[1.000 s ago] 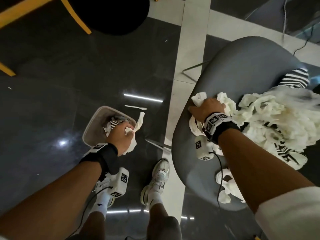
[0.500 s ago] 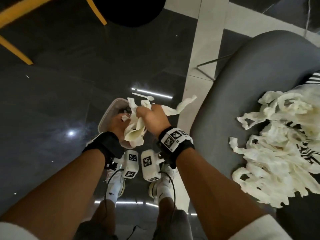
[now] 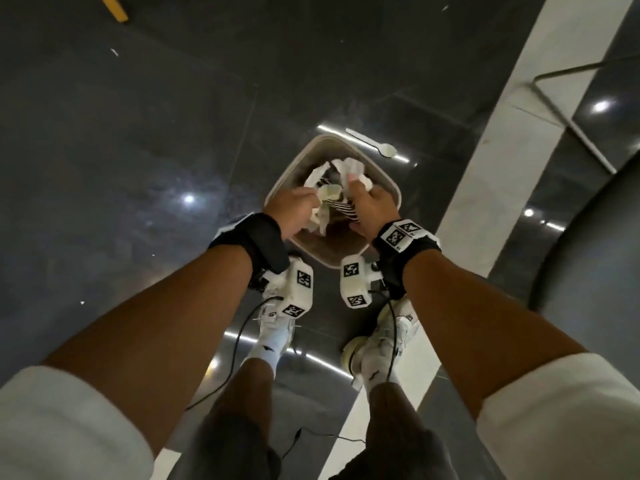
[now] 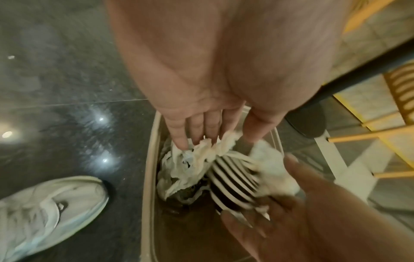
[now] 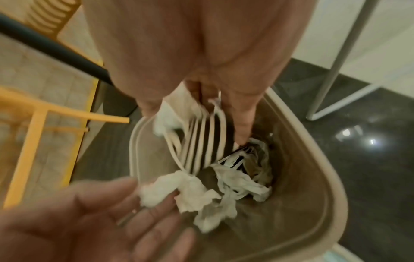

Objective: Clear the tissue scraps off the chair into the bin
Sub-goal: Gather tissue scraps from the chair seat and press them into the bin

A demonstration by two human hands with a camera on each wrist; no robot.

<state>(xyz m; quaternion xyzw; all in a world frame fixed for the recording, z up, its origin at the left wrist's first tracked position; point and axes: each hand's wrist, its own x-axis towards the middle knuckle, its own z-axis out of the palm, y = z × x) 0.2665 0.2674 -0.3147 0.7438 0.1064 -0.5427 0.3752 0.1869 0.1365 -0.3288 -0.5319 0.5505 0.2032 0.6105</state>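
Both hands hang over the beige bin [image 3: 391,188] on the dark floor. My left hand [image 3: 304,202] has straight fingers pointing down, their tips touching white tissue scraps [image 4: 201,150] inside the bin's mouth [image 4: 149,177]. My right hand [image 3: 360,195] faces it with loose, extended fingers. A black-and-white striped scrap [image 5: 201,138] hangs against the right hand [image 5: 224,115] and stretches across to more tissue [image 5: 179,191] near the left palm [image 5: 100,221]. More scraps lie deeper in the bin [image 5: 325,177]. Only the grey chair's edge [image 3: 606,254] shows; the scraps on its seat are out of view.
A white plastic spoon [image 3: 384,148] lies on the floor just behind the bin. My two white shoes [image 3: 277,327] stand close in front of it. The chair's metal leg [image 3: 571,126] is at the right. A yellow chair frame [image 4: 398,138] stands beyond the bin.
My right hand carried a bunch of scraps from the chair seat over to the bin. Both hands now hang lower over its mouth with fingers loosened. The view swung left off the seat.
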